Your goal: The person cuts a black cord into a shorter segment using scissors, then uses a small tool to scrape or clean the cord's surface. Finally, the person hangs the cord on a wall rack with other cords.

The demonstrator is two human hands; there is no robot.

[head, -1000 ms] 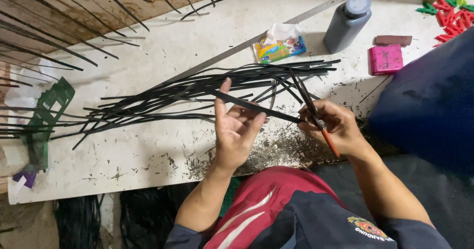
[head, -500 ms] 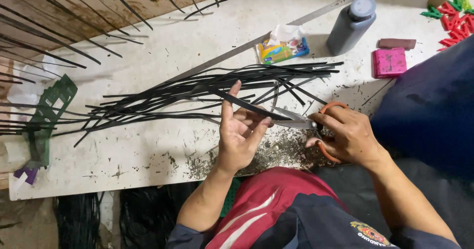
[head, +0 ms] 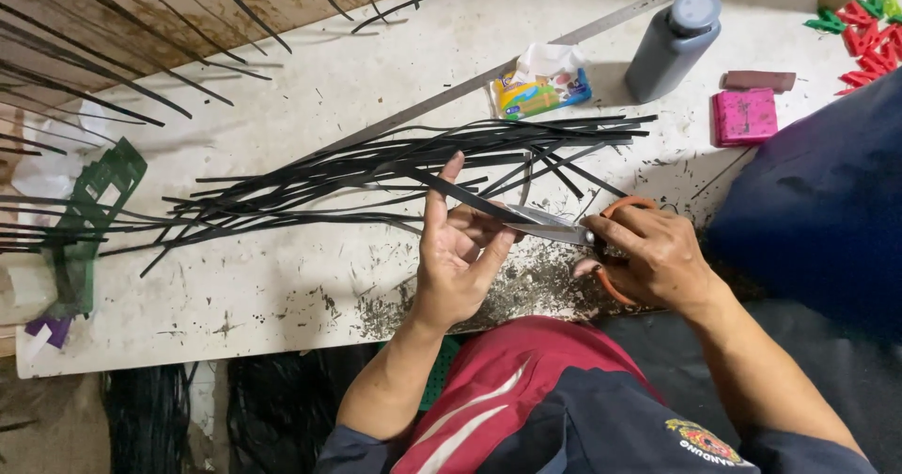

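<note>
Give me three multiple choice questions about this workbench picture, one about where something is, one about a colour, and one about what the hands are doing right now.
1. Where does the grey bottle stand?
A. at the far side of the table, right of the small colourful packet
B. on the floor
C. in the person's lap

2. What colour are the handles of the scissors?
A. blue
B. orange
C. white

3. What is the left hand doing?
A. lying flat on the table
B. gripping the bottle
C. holding a black strip against the scissor blades

Answers: 1 A, the bottle stands on the white table beyond the strips; 2 B, orange loops show around the right hand; 3 C, the strip runs through its fingers to the blades.
</note>
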